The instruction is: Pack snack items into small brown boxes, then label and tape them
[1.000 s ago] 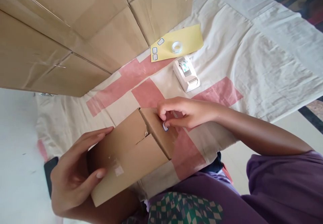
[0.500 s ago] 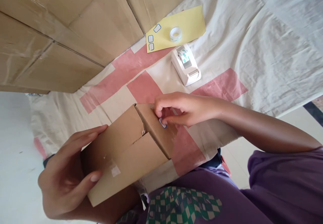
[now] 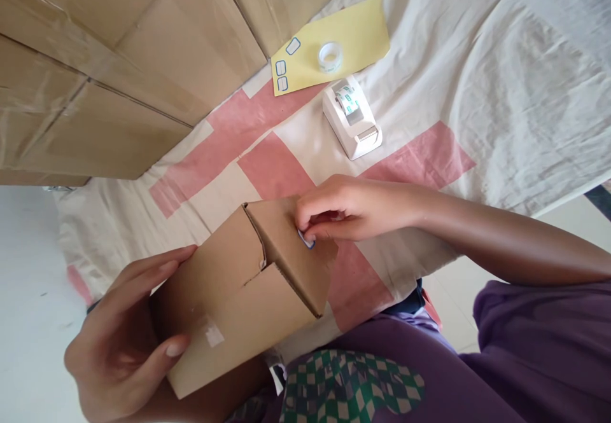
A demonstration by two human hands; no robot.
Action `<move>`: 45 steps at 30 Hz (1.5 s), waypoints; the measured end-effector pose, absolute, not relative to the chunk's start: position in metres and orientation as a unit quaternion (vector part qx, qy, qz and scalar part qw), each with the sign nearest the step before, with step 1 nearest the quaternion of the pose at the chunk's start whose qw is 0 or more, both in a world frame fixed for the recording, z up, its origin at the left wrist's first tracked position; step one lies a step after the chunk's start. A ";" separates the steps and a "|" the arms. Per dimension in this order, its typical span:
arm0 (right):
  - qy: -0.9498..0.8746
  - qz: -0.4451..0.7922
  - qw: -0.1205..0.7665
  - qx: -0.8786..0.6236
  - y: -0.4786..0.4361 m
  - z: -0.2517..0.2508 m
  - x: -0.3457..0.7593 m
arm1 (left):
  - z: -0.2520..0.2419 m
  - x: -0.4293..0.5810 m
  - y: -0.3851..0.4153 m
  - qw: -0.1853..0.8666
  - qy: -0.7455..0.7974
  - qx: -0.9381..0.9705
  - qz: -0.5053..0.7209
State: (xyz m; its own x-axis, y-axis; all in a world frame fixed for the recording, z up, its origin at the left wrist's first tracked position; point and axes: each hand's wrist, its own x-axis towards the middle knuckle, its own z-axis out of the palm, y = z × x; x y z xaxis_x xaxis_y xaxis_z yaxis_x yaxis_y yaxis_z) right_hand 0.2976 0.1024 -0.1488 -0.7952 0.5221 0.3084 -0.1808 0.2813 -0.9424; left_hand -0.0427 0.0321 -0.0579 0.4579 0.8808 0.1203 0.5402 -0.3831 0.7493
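A brown cardboard box (image 3: 224, 270) is held tilted above the cloth near my body. My left hand (image 3: 124, 340) grips its far left end, fingers along one edge and thumb on the near face. A small clear piece of tape (image 3: 213, 332) is stuck on that face. Against the box's right end, my right hand (image 3: 329, 210) is closed with thumb and finger pinched on a small blue-bordered white sticker (image 3: 306, 240). The fingers partly cover the sticker, and I cannot tell how much of it is stuck down.
On the red-and-cream cloth (image 3: 272, 165) stands a white tape dispenser (image 3: 352, 121). Behind it lies a yellow sheet (image 3: 360, 28) with several blue-bordered stickers (image 3: 281, 68) and a clear tape roll (image 3: 330, 58). Large stacked cartons (image 3: 138, 60) rise at the upper left.
The box has tilted slightly, so more of its right end shows. My right hand stays pinched on the sticker at that end, and my left hand keeps its grip.
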 end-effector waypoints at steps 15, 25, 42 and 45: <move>-0.777 0.574 0.228 -0.120 0.101 -0.142 0.302 | -0.051 -0.047 0.028 0.254 0.514 0.813 0.103; -0.797 0.567 0.165 -0.128 0.106 -0.137 0.314 | -0.051 -0.044 0.032 0.259 0.491 0.825 0.103; -0.816 0.542 0.140 -0.145 0.104 -0.135 0.313 | -0.048 -0.034 0.032 0.259 0.509 0.816 0.089; -0.818 0.539 0.136 -0.149 0.105 -0.136 0.314 | -0.049 -0.038 0.032 0.255 0.514 0.814 0.089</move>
State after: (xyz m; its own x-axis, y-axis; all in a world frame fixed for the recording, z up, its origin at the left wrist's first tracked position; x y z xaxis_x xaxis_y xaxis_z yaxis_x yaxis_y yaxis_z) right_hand 0.3144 0.1052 -0.1361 -0.9184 0.3909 0.0613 0.0977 0.3741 -0.9222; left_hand -0.0378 0.0316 -0.0492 0.4563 0.8822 -0.1167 0.7913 -0.3423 0.5066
